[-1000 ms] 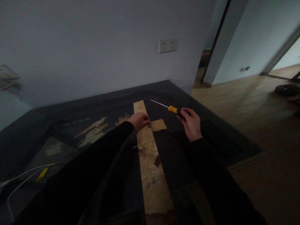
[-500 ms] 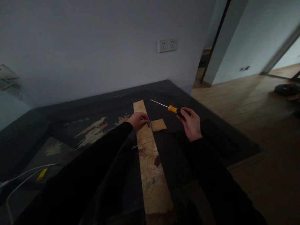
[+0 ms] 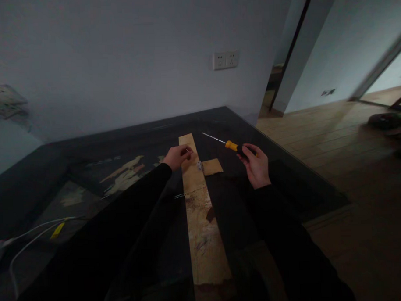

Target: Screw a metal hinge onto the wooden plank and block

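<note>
Screwdriver [image 3: 231, 145] sits partly hidden within the right hand [image 3: 257, 168].

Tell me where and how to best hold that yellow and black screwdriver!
Best, I think, by the thick handle, coming from the picture's right, as the right hand does. The thin metal shaft points the other way, up and left, so a grip there would be clear of its tip.

The camera sat on the person's head — it looked forward and down over the left hand [image 3: 178, 156] and right hand [image 3: 256, 167] to the near table [image 3: 227, 123] — the wall [image 3: 134, 60] was farther off.
</note>
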The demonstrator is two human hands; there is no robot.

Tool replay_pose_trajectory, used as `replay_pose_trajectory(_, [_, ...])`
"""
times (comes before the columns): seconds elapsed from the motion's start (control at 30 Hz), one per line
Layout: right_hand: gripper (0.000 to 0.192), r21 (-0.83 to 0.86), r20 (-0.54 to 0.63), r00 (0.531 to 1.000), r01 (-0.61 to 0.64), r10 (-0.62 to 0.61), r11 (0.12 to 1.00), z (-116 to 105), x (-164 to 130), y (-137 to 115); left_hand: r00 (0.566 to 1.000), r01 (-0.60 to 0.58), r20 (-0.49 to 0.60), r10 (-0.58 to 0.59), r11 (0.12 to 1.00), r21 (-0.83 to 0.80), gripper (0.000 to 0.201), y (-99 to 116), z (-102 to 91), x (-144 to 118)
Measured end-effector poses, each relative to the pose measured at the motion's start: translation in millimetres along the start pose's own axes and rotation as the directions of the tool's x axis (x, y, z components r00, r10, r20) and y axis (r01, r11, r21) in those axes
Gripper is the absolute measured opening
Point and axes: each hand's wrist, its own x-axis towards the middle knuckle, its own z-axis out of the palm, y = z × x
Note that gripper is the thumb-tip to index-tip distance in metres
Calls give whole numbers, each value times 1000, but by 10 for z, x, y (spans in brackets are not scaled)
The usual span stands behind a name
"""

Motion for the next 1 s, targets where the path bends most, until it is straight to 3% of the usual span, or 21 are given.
replay_pose_trajectory(0.13, [24, -1, 10, 1000, -13, 13, 1000, -3, 3, 6, 985, 134, -96, -144, 986, -98, 27, -290, -196, -464])
replay_pose_trajectory(0.2, [23, -14, 24, 1000, -20, 20, 1000, 0, -2, 7, 955, 234, -156, -253, 964, -126, 32, -522, -291, -790])
replay_pose_trajectory(0.33, [22, -44, 35, 999, -11, 13, 999, 12, -19, 4, 839, 406, -359, -409, 910, -87, 28, -1011, -481, -1414])
replay_pose_trajectory(0.43, [19, -49, 32, 999, -2, 3, 999, 26, -29, 0, 747, 551, -467, -474, 834, 35, 25, -1283, -622, -1708])
replay_pose_trajectory(0.5, [18, -46, 13, 1000, -3, 4, 999, 34, -35, -2, 728, 598, -501, -468, 791, 130, 27, -1409, -702, -1812])
replay_pose_trajectory(0.63, [18, -57, -23, 1000, -21, 20, 998, 43, -44, -7, 745, 605, -496, -447, 765, 219, 27, -1571, -780, -1920])
replay_pose_trajectory(0.87, [20, -87, -9, 1000, -12, 11, 996, 42, -43, 8, 755, 615, -455, -472, 750, 244, 25, -1709, -709, -2017])
replay_pose_trajectory(1.0, [18, -109, -8, 1000, -11, 10, 994, 38, -39, 17, 712, 646, -520, -472, 731, 220, 33, -1747, -700, -2031])
